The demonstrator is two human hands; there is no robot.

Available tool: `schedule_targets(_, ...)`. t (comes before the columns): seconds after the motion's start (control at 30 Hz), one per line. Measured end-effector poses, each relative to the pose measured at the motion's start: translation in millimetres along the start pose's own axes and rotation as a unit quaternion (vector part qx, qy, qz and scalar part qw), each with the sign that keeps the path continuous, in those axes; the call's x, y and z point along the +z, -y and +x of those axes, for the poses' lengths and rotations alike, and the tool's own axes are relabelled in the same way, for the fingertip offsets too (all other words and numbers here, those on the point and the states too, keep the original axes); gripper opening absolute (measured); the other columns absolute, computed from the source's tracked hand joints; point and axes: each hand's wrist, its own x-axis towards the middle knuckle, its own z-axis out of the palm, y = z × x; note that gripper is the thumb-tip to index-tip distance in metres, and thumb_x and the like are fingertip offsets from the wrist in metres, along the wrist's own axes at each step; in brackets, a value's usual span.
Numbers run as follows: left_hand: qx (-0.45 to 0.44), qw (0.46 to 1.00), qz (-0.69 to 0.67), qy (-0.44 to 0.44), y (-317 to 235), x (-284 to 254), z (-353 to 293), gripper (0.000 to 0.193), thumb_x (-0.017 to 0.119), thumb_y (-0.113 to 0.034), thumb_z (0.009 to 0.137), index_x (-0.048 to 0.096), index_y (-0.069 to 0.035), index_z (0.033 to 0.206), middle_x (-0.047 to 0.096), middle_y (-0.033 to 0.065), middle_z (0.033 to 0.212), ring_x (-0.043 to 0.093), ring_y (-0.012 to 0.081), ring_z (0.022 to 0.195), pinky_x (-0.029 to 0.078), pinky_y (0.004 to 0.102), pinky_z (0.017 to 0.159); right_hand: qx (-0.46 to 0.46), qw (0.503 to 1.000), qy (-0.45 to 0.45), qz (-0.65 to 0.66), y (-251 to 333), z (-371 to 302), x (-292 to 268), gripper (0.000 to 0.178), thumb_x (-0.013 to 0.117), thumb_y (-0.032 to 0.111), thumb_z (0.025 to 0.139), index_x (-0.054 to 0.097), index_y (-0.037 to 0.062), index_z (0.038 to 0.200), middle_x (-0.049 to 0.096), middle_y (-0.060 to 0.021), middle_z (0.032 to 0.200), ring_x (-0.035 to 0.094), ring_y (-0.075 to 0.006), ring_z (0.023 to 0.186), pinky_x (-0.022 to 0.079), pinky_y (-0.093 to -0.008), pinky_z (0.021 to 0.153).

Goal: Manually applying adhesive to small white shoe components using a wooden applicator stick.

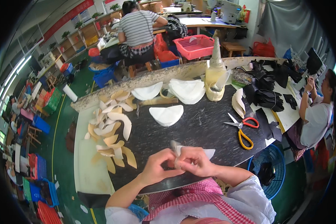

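Note:
My left hand (159, 164) and my right hand (195, 161) meet at the near edge of a black work board (145, 138). The fingertips of both are pinched together on a thin white piece (209, 152), whose pointed end sticks out past my right hand. My fingers hide most of it. Beyond them lies a white half-moon piece (166, 115). Farther back are a stack of white half-moon pieces (186, 91) and another white piece (147, 91), with a wooden-handled hammer (158, 101) between. Scissors (245, 130) with red and yellow handles lie open at the right.
Many curved beige pieces (114, 125) are heaped at the left. A yellowish pot with a cone top (214, 72) stands at the back; a curved cream piece (238, 103) and black pieces (267, 99) lie right. A blue basket (267, 171) sits below. Co-workers (140, 30) sit beyond.

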Motion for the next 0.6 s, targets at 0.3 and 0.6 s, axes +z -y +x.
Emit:
schedule_targets(0.3,-0.115,0.856,-0.484,-0.139,26,-1,-19,0.016,0.057,-0.015,0.092,0.062,0.0,0.095,0.059,0.0091,0.104,0.058,0.017,0.097,0.044,0.0316,0.086,0.054,0.966,0.033,0.252,-13,-15,0,0.01,0.068,0.004,0.085,0.061,0.0021,0.079,0.062,-0.0141,0.115,0.058,-0.0236,0.108,0.045,-0.0339,0.091)
schedule_targets(0.6,0.021,0.774,-0.63,-0.062,2,3,-26,0.027,0.043,-0.039,0.098,0.057,-0.02,0.112,0.054,0.0049,0.08,0.055,0.0217,0.07,0.027,0.0572,0.106,0.286,0.845,-0.001,0.451,-28,-36,-12,0.028,0.053,0.012,0.089,0.035,0.0119,0.068,0.031,0.0067,0.058,0.025,-0.0044,0.048,0.018,-0.0211,0.043)
